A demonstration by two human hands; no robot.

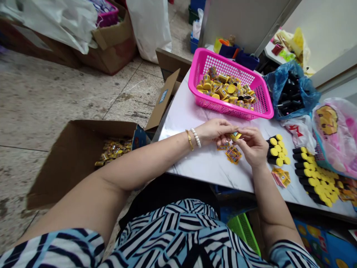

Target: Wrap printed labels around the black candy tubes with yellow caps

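Note:
Between my two hands, above the table, is a small yellow-capped container (pixel 235 136) with a printed wrap. My left hand (pixel 216 131) pinches it from the left, and a bracelet of white beads circles that wrist. My right hand (pixel 253 145) has its thumb and fingers closed on the container's right side. Just below the hands, a small pile of printed yellow-orange labels (pixel 233 154) lies on the white table (pixel 206 167). Behind the hands stands a pink basket (pixel 223 110) holding many small yellow containers (pixel 223 87).
Black tubes with yellow caps (pixel 315 175) lie in rows at the right, near more labels (pixel 281 177). A blue plastic bag (pixel 292 87) of black pieces sits behind them. On the floor at left, an open cardboard box (pixel 64 163) holds small yellow containers.

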